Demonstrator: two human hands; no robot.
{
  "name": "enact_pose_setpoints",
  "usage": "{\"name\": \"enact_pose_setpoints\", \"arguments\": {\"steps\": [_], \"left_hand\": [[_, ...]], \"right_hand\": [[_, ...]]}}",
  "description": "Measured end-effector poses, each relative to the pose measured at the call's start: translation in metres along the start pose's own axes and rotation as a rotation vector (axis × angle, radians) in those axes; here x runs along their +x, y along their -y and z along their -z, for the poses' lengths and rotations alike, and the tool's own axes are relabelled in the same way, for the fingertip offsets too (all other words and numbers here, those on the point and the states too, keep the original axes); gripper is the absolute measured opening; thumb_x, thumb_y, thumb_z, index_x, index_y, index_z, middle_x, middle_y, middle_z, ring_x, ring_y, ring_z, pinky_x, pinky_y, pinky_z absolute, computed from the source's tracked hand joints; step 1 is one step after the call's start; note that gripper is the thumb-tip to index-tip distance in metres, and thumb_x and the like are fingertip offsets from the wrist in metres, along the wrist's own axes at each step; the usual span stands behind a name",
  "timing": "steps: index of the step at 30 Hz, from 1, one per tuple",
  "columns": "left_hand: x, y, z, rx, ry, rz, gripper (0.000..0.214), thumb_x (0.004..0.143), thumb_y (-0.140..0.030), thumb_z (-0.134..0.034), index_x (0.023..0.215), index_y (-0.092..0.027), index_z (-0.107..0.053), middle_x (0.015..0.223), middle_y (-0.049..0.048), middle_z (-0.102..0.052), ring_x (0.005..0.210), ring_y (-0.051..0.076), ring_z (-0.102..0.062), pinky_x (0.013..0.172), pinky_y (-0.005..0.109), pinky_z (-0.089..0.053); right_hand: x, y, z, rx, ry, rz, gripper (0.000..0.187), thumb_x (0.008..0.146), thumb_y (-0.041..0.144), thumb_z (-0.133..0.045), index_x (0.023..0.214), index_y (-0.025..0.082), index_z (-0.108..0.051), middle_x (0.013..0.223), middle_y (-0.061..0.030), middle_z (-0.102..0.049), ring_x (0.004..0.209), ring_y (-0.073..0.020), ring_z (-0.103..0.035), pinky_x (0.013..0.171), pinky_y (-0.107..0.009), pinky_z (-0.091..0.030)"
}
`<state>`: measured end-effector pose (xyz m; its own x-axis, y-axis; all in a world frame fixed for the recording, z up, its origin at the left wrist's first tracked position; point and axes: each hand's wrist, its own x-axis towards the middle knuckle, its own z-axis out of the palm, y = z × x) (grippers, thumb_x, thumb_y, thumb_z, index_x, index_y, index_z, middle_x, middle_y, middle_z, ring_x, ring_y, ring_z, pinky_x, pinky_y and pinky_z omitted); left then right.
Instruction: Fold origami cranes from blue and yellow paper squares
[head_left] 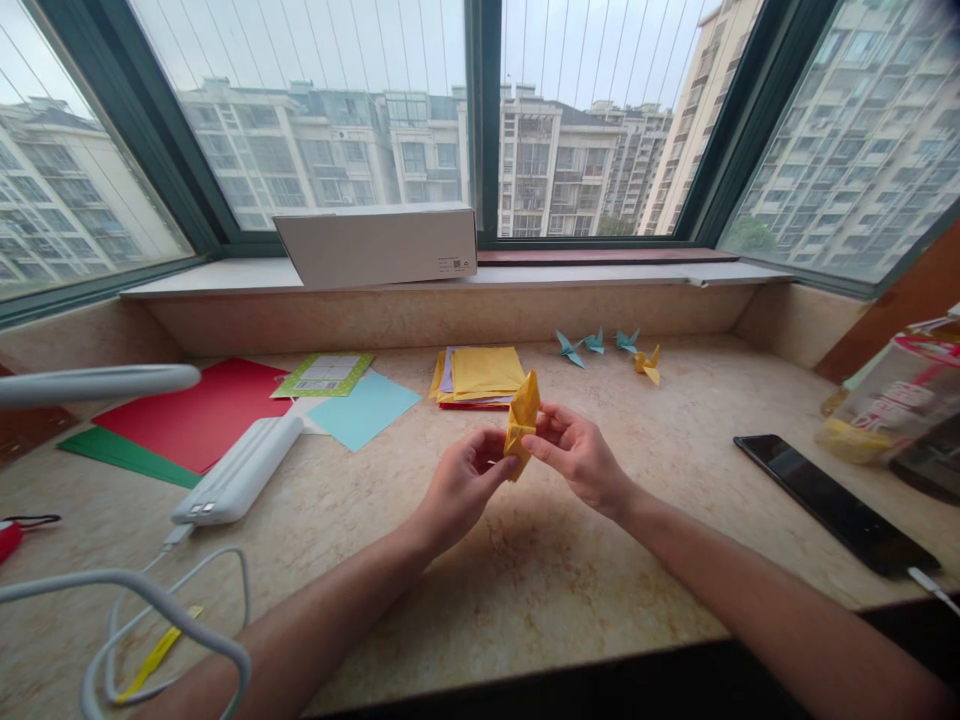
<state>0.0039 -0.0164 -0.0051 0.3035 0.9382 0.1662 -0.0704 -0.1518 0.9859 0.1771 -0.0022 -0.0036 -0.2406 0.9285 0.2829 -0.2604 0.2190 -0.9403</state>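
Note:
A folded yellow paper piece (pixel 522 418) stands upright above the marble counter (pixel 525 560), pinched at its lower end from both sides. My left hand (pixel 459 486) grips it from the left, my right hand (pixel 579 456) from the right, fingers closed on the paper. Behind it lies a stack of coloured paper sheets (pixel 480 375) with yellow on top. Three blue paper cranes (pixel 594 343) and one yellow crane (pixel 648 363) stand at the back right.
Red sheet (pixel 199 412), green sheet (pixel 124 453) and light blue sheet (pixel 364 407) lie at the left. A white power bank (pixel 238 470) with cable, a black phone (pixel 832 503), a plastic bag (pixel 889 400) at right, and a white box (pixel 379 245) on the sill.

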Motion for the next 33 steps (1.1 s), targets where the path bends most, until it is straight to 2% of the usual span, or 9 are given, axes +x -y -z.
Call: {"name": "enact_pose_setpoints", "arguments": {"steps": [5, 11, 16, 18, 21, 24, 27, 30, 33], "left_hand": [[-0.001, -0.002, 0.001, 0.041, -0.003, -0.014, 0.026, 0.082, -0.035, -0.071, 0.095, -0.013, -0.066, 0.085, 0.0072, -0.070, 0.076, 0.017, -0.064, 0.071, 0.030, -0.051], [-0.003, -0.005, 0.001, 0.115, 0.007, -0.058, 0.024, 0.086, -0.037, -0.065, 0.094, -0.014, -0.067, 0.089, 0.0069, -0.069, 0.078, 0.017, -0.064, 0.070, 0.028, -0.052], [0.001, -0.002, 0.006, 0.338, -0.088, -0.187, 0.018, 0.087, -0.035, -0.064, 0.086, -0.017, -0.067, 0.084, 0.0036, -0.065, 0.076, 0.015, -0.060, 0.066, 0.024, -0.049], [-0.001, -0.002, 0.006, 0.366, -0.095, -0.186, 0.018, 0.088, -0.035, -0.062, 0.093, -0.019, -0.066, 0.075, 0.0009, -0.061, 0.067, 0.013, -0.058, 0.059, 0.022, -0.047], [-0.005, -0.003, 0.003, 0.246, -0.001, -0.138, 0.023, 0.093, -0.034, -0.054, 0.112, -0.021, -0.057, 0.074, -0.0004, -0.061, 0.059, 0.011, -0.056, 0.052, 0.021, -0.047], [-0.008, -0.004, 0.001, 0.150, 0.045, -0.202, 0.025, 0.092, -0.028, -0.056, 0.117, -0.023, -0.052, 0.097, 0.0054, -0.064, 0.081, 0.016, -0.063, 0.068, 0.026, -0.054], [-0.008, -0.004, 0.001, 0.101, 0.051, -0.261, 0.026, 0.090, -0.025, -0.060, 0.115, -0.023, -0.052, 0.110, 0.0084, -0.062, 0.101, 0.019, -0.062, 0.082, 0.029, -0.053], [-0.007, -0.003, 0.001, 0.041, 0.061, -0.291, 0.025, 0.089, -0.024, -0.063, 0.113, -0.022, -0.054, 0.111, 0.0083, -0.061, 0.103, 0.019, -0.061, 0.084, 0.029, -0.052], [-0.007, -0.003, 0.000, -0.011, 0.047, -0.319, 0.023, 0.087, -0.023, -0.066, 0.108, -0.021, -0.057, 0.108, 0.0064, -0.061, 0.100, 0.018, -0.061, 0.083, 0.028, -0.053]], "right_hand": [[0.001, 0.000, 0.002, -0.051, 0.018, -0.040, 0.027, 0.072, 0.036, -0.080, 0.093, 0.020, -0.072, 0.093, -0.0044, -0.075, 0.087, -0.0200, -0.070, 0.085, -0.037, -0.056], [0.000, 0.000, 0.003, -0.087, 0.032, -0.033, 0.024, 0.072, 0.035, -0.081, 0.089, 0.020, -0.074, 0.087, -0.0028, -0.075, 0.083, -0.0191, -0.069, 0.082, -0.036, -0.055], [-0.003, -0.001, 0.006, -0.279, 0.038, 0.127, 0.015, 0.080, 0.032, -0.075, 0.089, 0.021, -0.074, 0.082, -0.0023, -0.070, 0.076, -0.0171, -0.065, 0.073, -0.032, -0.054], [-0.004, 0.000, 0.007, -0.313, 0.041, 0.221, 0.010, 0.082, 0.029, -0.073, 0.090, 0.023, -0.075, 0.087, -0.0032, -0.069, 0.082, -0.0177, -0.065, 0.074, -0.032, -0.054], [-0.006, 0.003, 0.008, -0.387, 0.083, 0.372, 0.013, 0.084, 0.023, -0.071, 0.095, 0.027, -0.076, 0.099, -0.0043, -0.069, 0.092, -0.0186, -0.065, 0.082, -0.033, -0.054], [-0.007, 0.007, 0.008, -0.514, 0.126, 0.475, 0.024, 0.086, 0.019, -0.068, 0.108, 0.030, -0.074, 0.108, -0.0057, -0.068, 0.102, -0.0199, -0.065, 0.092, -0.037, -0.053], [-0.007, 0.010, 0.010, -0.562, 0.157, 0.493, 0.036, 0.088, 0.023, -0.067, 0.122, 0.031, -0.067, 0.119, -0.0073, -0.064, 0.112, -0.0224, -0.061, 0.099, -0.040, -0.050], [-0.008, 0.011, 0.010, -0.538, 0.164, 0.465, 0.034, 0.090, 0.029, -0.064, 0.123, 0.032, -0.066, 0.122, -0.0081, -0.061, 0.116, -0.0237, -0.059, 0.101, -0.042, -0.049], [-0.009, 0.011, 0.009, -0.458, 0.131, 0.431, 0.023, 0.090, 0.032, -0.064, 0.112, 0.032, -0.072, 0.122, -0.0078, -0.059, 0.114, -0.0236, -0.060, 0.099, -0.043, -0.050]]}}
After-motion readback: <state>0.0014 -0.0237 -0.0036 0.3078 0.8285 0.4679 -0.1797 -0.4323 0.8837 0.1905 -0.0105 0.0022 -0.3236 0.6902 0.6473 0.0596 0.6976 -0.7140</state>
